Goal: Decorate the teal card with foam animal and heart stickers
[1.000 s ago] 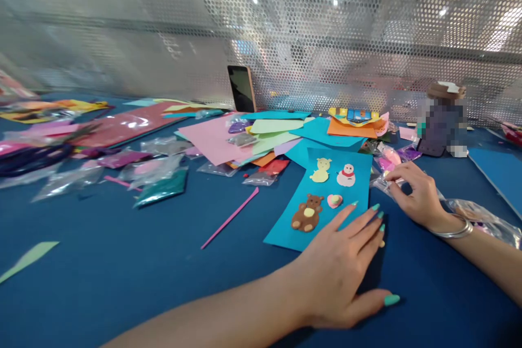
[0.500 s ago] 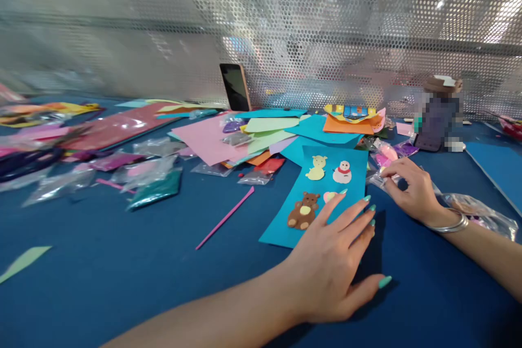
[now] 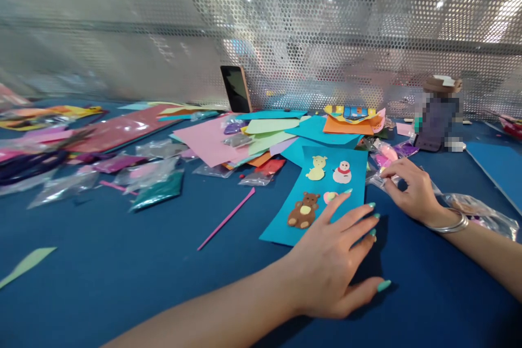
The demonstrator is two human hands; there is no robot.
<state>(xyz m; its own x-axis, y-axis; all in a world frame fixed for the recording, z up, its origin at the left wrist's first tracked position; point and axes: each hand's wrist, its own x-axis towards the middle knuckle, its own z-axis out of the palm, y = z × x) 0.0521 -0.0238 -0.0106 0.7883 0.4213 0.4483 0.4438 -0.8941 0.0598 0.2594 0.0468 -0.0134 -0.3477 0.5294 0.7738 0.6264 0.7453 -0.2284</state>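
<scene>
My left hand (image 3: pixel 334 258) is open, fingers spread over the lower right of a blue paper sheet (image 3: pixel 281 228). On that sheet are a brown clay bear (image 3: pixel 302 212), a pale yellow animal figure (image 3: pixel 316 168), a white snowman with a red scarf (image 3: pixel 342 172) and a small pink and green piece (image 3: pixel 329 197) beside my index finger. To the right, my right hand (image 3: pixel 411 187) has thumb and index finger pinched together at a clear bag with pink clay (image 3: pixel 385 152). What lies between those fingertips is too small to make out.
A pink modelling stick (image 3: pixel 226 218) lies left of the sheet. Behind it are colored papers (image 3: pixel 204 138) and several clay bags, including a teal one (image 3: pixel 159 190). A phone (image 3: pixel 236 88) leans on the perforated metal panel (image 3: pixel 285 27). Another clear bag (image 3: pixel 481 212) lies beneath my right forearm.
My left hand has shifted slightly to the right, showing more of the pink and green piece. My right hand stays in nearly the same pinch.
</scene>
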